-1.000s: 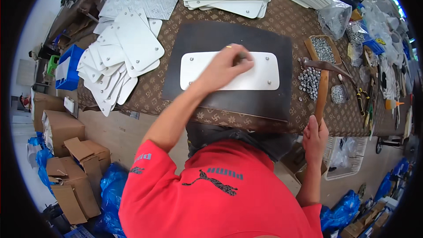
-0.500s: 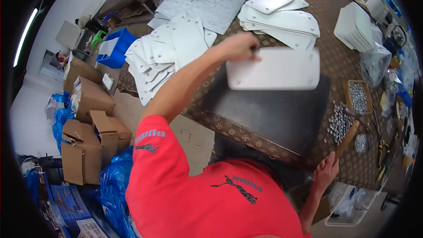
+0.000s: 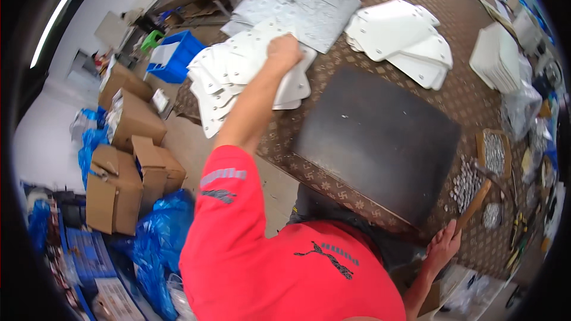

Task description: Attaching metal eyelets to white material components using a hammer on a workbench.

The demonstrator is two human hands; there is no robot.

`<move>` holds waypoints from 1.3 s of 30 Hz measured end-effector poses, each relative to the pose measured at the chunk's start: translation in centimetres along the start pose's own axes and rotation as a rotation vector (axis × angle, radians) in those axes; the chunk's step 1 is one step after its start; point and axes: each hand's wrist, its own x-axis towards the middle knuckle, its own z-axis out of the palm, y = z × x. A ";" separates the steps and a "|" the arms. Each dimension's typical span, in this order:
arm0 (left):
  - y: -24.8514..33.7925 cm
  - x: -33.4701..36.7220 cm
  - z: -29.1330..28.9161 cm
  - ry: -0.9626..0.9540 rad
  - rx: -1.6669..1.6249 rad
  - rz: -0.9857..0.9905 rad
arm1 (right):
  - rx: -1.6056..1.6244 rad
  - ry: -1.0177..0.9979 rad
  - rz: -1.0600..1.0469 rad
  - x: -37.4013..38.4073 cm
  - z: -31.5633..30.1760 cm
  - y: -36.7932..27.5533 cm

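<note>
My left hand (image 3: 284, 53) is closed over a loose pile of white panels (image 3: 235, 71) at the left of the table. It seems to pinch a white panel (image 3: 293, 92) at the pile's right side, though the fingertips are hidden. Rounded corners and small metal studs show on these panels. Low at the right, my right hand (image 3: 443, 244) grips the wooden handle of a hammer (image 3: 474, 207), whose head rests by scattered metal studs (image 3: 466, 189). Between the hands lies a dark square mat (image 3: 380, 137) with a few small bits on it.
A second pile of white panels (image 3: 392, 30) lies beyond the mat. Grey patterned sheets (image 3: 309, 0) are stacked at the back. On the right stand a white stack (image 3: 496, 56) and a stud tray (image 3: 493, 153). Cardboard boxes (image 3: 116, 187) and a blue crate (image 3: 176, 56) are left.
My left hand has moved left from above the mat to the left pile. The white panel it held is off the mat, and the far pile has a different panel on top. The right hand keeps the hammer.
</note>
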 end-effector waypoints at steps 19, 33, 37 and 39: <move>-0.4 -5.1 0.4 -0.072 0.162 -0.130 | -0.048 -0.037 -0.122 -0.4 -0.8 1.2; -5.1 -8.2 -4.2 0.122 0.208 0.298 | -0.080 0.025 -0.144 -1.8 -0.7 1.0; -6.5 -9.3 -4.2 0.098 0.057 0.118 | -0.061 0.028 -0.143 -1.6 -0.8 1.2; -6.1 -10.2 -3.7 0.079 -0.007 0.037 | -0.058 0.012 -0.162 -1.4 -0.9 1.3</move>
